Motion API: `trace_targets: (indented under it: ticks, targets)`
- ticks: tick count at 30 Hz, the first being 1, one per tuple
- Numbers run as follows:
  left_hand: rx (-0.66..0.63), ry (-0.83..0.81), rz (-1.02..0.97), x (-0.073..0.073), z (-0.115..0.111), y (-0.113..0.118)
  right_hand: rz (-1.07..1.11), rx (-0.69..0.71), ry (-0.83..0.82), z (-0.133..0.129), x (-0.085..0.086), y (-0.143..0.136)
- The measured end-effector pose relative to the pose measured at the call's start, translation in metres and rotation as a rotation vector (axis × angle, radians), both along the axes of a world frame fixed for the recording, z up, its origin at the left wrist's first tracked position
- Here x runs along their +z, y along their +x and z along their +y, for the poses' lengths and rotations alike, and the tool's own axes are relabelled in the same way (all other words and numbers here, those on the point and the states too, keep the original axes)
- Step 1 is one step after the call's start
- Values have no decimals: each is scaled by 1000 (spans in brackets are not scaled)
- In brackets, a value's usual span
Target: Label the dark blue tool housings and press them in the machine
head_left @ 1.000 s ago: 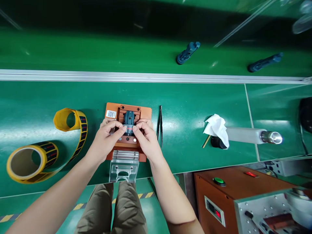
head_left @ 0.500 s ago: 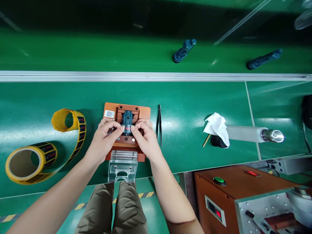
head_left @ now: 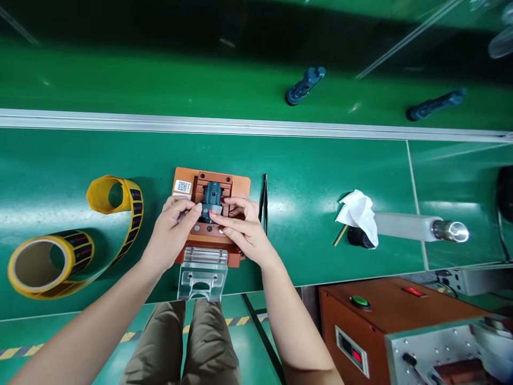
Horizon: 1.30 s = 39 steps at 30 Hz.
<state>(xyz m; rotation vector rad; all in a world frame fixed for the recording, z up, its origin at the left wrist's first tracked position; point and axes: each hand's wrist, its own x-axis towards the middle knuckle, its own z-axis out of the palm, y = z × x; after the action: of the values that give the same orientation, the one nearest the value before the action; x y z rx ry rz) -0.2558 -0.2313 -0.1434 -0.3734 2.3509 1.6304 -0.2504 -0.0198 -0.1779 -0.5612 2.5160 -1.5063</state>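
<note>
A dark blue tool housing (head_left: 212, 193) sits in the recess of an orange-brown fixture (head_left: 241, 187). Across its lower part lies a small dark label (head_left: 207, 210), partly covered by my fingers. My left hand (head_left: 173, 224) is closed, thumb and index finger pinched at the label's left edge. My right hand (head_left: 247, 227) has its fingers apart, one fingertip pressing on the label's right part. The fixture's clear plastic cover (head_left: 202, 278) is flipped down toward me. Black tweezers (head_left: 263, 203) lie just right of the fixture.
A yellow roll of dark labels (head_left: 44, 264) stands at left, its strip curling backward. At right are a white cloth (head_left: 356, 213), a bottle (head_left: 404, 226) and an orange machine (head_left: 385, 302) with a green button. Two blue housings (head_left: 306, 85) (head_left: 436, 104) stand behind the metal rail (head_left: 256, 127).
My right hand has let go of the label's right edge and spread its fingers, with a fingertip now on the label's face. My left hand stays pinched at the left edge.
</note>
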Motion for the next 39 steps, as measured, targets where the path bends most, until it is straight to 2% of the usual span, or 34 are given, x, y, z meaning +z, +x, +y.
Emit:
trace_targets:
  ticks: [7, 12, 15, 18, 21, 24, 26, 28, 31, 34, 36, 39]
  targets:
    - [30, -3, 19, -2, 1, 0, 86, 23, 35, -5, 2, -17]
    - [52, 6, 55, -6, -1, 1, 50, 74, 38, -9, 5, -15]
    - [38, -17, 78, -6, -3, 0, 13, 1, 33, -13, 7, -15]
    - [29, -31, 114, -6, -5, -1, -71, -154, 22, -21, 11, -19]
    - [81, -35, 150, -8, -6, 0, -67, -239, 190, -36, 22, -23]
    - [201, -57, 203, 0, -7, 3, -15, -234, 329, -50, 46, -25]
    - [274, -61, 240, 21, -8, 7, -23, -230, 301, -51, 72, -19]
    - [272, 53, 245, 55, -9, 13, -34, -184, 199, -45, 103, -5]
    - [88, 390, 153, 117, -5, 19, 65, -77, 27, -29, 151, 24]
    - [-33, 581, 70, 170, 8, 24, 123, -123, -129, -16, 189, 50]
    - [-24, 635, 95, 196, 23, 30, 10, -187, -261, -8, 208, 65]
    - [-26, 674, 155, 226, 51, 43, -251, -207, -498, 5, 228, 82]
